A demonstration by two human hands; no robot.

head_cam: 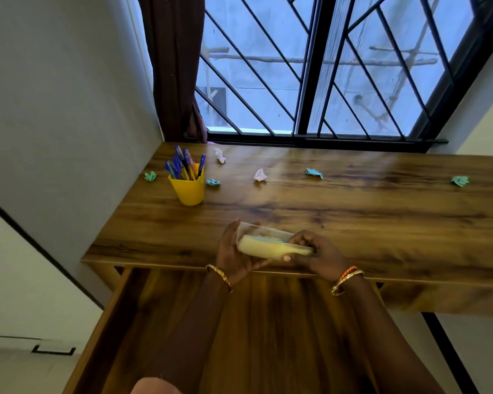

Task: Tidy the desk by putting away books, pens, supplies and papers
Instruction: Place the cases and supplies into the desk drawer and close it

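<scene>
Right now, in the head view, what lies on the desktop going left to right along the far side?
Green paper ball → yellow pen cup → teal paper ball → white paper ball → teal wrapper-like scrap → green crumpled paper near the right edge.

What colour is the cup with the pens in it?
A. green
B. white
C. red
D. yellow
D: the cup holding the blue pens at the desk's back left is yellow.
</scene>
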